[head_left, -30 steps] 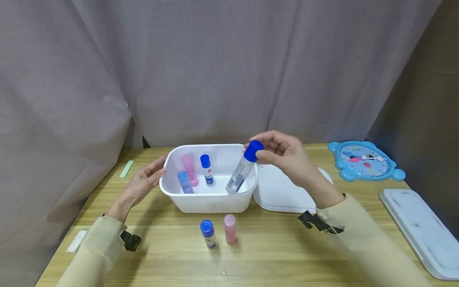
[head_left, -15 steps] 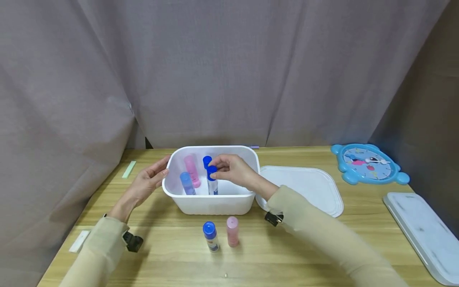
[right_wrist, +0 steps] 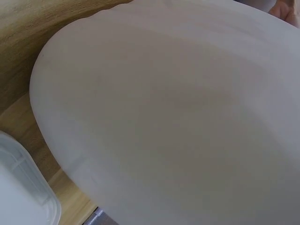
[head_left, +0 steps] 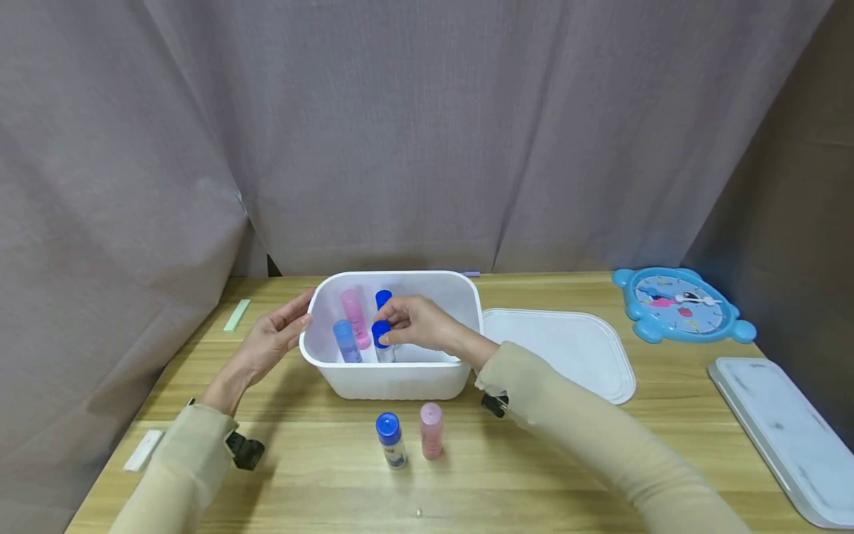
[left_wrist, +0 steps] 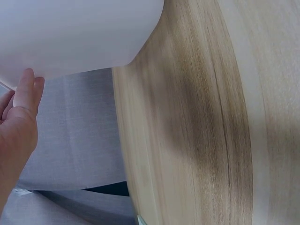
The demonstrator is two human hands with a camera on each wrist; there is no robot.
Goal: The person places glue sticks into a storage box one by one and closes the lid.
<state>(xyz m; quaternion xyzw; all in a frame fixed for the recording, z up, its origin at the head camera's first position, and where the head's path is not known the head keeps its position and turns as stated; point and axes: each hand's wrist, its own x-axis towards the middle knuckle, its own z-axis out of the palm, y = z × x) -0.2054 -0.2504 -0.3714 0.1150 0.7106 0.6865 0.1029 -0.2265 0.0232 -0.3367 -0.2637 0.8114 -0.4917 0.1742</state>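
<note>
Far left on the wooden desk (head_left: pixel 307 460), a pale green paper strip (head_left: pixel 236 314) lies flat, and a white label (head_left: pixel 141 449) sits nearer, partly behind the sleeve. The left hand (head_left: pixel 270 341) rests against the left wall of the white rectangular plastic tub (head_left: pixel 390 380), fingers straight and relaxed, gripping nothing; the left wrist view shows only fingertips (left_wrist: pixel 26 91) on that wall. Inside the tub stand a light-blue glue stick (head_left: pixel 345 341) and a pink glue stick (head_left: pixel 353 316), their bases hidden by the rim. The right hand (head_left: pixel 420 324) reaches in, fingers pinching the blue-capped white glue stick (head_left: pixel 382 337); its body is mostly cut off by the tub wall. Another blue cap (head_left: pixel 383 298) peeks out behind. The right wrist view is nearly all blurred white plastic. In front of the tub stand a blue-capped stick (head_left: pixel 390 440) and a pink stick (head_left: pixel 431 430), just beside each other. Rightward: the white lid (head_left: pixel 567 348), a blue toy clock (head_left: pixel 680 304), and a white tray (head_left: pixel 787 437), cut off at the edge.
</note>
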